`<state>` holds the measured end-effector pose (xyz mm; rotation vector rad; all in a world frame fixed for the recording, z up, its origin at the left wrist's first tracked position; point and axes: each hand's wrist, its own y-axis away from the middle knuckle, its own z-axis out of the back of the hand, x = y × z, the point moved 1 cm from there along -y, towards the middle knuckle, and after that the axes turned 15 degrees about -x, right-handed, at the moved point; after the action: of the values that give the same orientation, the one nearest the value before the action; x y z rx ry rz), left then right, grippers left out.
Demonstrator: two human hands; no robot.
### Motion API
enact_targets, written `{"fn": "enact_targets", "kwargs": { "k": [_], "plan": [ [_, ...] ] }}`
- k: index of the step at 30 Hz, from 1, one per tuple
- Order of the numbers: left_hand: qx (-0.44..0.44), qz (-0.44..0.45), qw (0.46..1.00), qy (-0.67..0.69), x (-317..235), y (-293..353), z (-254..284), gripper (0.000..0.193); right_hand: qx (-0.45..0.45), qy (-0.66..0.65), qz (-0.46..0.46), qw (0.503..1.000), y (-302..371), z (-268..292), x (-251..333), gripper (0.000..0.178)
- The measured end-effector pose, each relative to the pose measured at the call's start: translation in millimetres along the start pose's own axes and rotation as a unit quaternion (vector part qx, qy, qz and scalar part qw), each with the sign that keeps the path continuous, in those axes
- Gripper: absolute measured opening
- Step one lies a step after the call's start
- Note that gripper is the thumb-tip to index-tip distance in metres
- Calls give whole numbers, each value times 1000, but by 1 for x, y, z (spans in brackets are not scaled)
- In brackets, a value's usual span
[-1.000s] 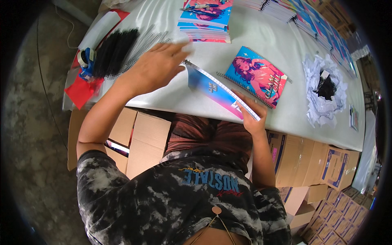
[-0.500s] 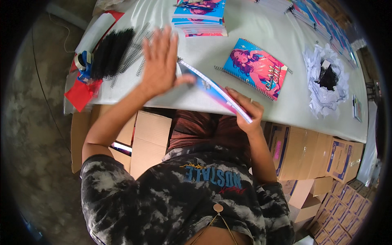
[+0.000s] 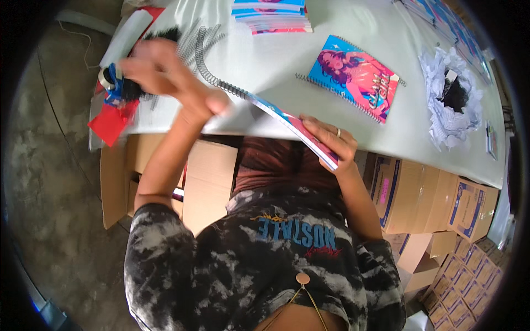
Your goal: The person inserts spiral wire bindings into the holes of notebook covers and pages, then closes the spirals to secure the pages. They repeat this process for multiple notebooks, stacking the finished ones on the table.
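Observation:
My right hand (image 3: 332,142) is closed on a notebook (image 3: 291,128), fingers over its cover, holding it edge-on and tilted at the table's front edge. A black spiral wire (image 3: 216,81) runs out of the notebook's upper left end and curls away over the table. Left of that wire, my left hand (image 3: 165,77) is raised and blurred by motion, its fingers stretched out and thumb apart, holding nothing that I can see. A second notebook (image 3: 353,80), with a pink and blue cover, lies flat on the right, a wire coil sticking out along its edge.
Loose spiral wires (image 3: 193,47) and a dark bundle of them lie at the left, beside a blue tape dispenser (image 3: 113,85) and red sheets (image 3: 112,124). Stacked notebooks (image 3: 273,16) stand at the back. Crumpled paper (image 3: 441,124) lies right. Cardboard boxes (image 3: 417,193) stand below the table.
My left hand has swept left, away from the notebook's end. The spiral wire now shows trailing from the notebook. My right hand keeps its hold, and the whole view has shifted slightly.

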<state>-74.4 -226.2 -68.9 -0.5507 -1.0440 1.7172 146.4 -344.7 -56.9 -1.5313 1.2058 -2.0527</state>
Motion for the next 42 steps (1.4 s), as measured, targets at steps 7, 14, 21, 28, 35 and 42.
{"fn": "enact_targets", "kwargs": {
  "k": [7,14,21,28,35,42],
  "plan": [
    [-39,-63,997,20,3,-12,-1,113,-22,19,19,999,1,4,-4,29],
    [-33,-69,992,101,-22,9,-13,106,-33,21,-13,999,5,0,-7,29],
    [33,115,992,47,-10,-13,-15,111,-10,25,1,1000,-4,-12,0,29],
    [-128,56,990,27,-10,-47,-12,105,22,-9,26,999,-3,-16,-1,34],
    [-147,-126,981,-17,10,-3,-11,103,-5,24,-17,1000,-6,-18,0,35],
    [-75,-139,982,99,-46,-33,-7,95,-31,17,-16,999,-1,-20,-10,42]
  ]
}}
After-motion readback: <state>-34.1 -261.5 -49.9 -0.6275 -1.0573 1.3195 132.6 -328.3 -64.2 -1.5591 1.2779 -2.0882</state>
